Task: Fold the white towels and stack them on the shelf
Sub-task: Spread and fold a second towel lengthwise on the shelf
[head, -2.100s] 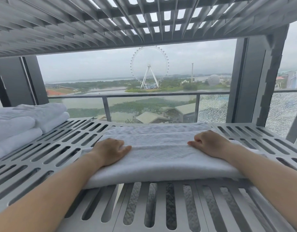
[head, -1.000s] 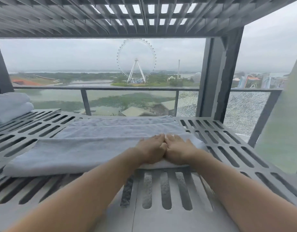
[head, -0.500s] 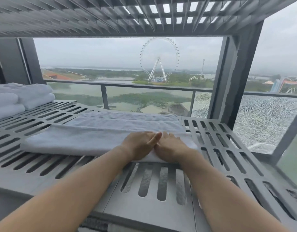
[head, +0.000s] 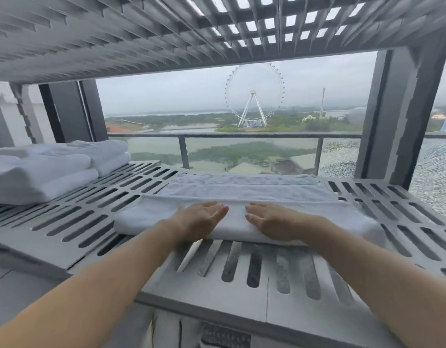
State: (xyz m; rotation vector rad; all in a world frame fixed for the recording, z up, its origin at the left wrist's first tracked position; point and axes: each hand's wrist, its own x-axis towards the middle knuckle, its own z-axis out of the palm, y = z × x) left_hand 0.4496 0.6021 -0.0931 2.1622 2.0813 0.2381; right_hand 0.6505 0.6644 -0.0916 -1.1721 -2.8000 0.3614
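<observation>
Soft overcast daylight enters from the window [head: 242,121] behind the shelf [head: 242,285] and through the slatted top; shadows faint, no glare. Wide-angle bending at edges; forearms smeared near the bottom corners, centre sharp

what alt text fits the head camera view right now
Two bare hands, left hand and right hand, lie flat and slightly apart on a folded white towel on a slotted grey shelf. More folded towels are stacked at left; a Ferris wheel stands outside.
</observation>
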